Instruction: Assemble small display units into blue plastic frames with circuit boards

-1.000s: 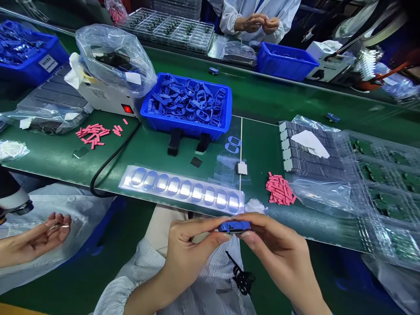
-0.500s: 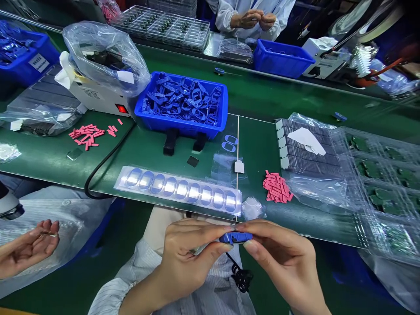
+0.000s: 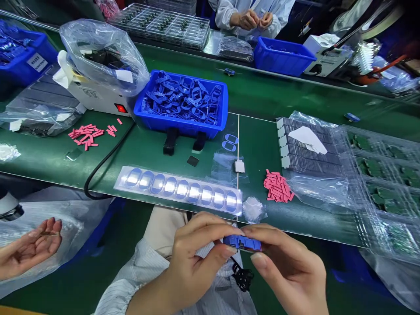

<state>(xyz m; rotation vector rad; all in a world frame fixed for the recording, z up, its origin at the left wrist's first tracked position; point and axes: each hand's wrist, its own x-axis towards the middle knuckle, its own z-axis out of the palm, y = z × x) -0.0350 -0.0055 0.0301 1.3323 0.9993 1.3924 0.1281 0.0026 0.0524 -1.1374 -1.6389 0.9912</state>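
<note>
Just past the bench's near edge, a small blue plastic housing (image 3: 242, 242) is held edge-on between my two hands, with a reddish spot at its right end. My left hand (image 3: 200, 258) pinches its left side between thumb and fingers. The fingers of my right hand (image 3: 292, 262) rest on its right end, while the thumb sits just below. What faces away from me on the housing is hidden. Nearest on the bench lie a clear strip of oval blue-edged films (image 3: 182, 189) and a crumpled clear piece (image 3: 253, 209).
A blue bin (image 3: 180, 127) full of blue plastic frames stands mid-bench. Pink strips (image 3: 278, 186), grey stacked parts (image 3: 311, 144) and clear trays of green boards (image 3: 377, 170) are at right. A co-worker's hand (image 3: 36, 249) is at left; another person's hands (image 3: 254, 19) work opposite.
The housing has moved slightly right and turned, showing more of its side. My right thumb has dropped a little from it. Blue pieces on the far green strip have shifted right.
</note>
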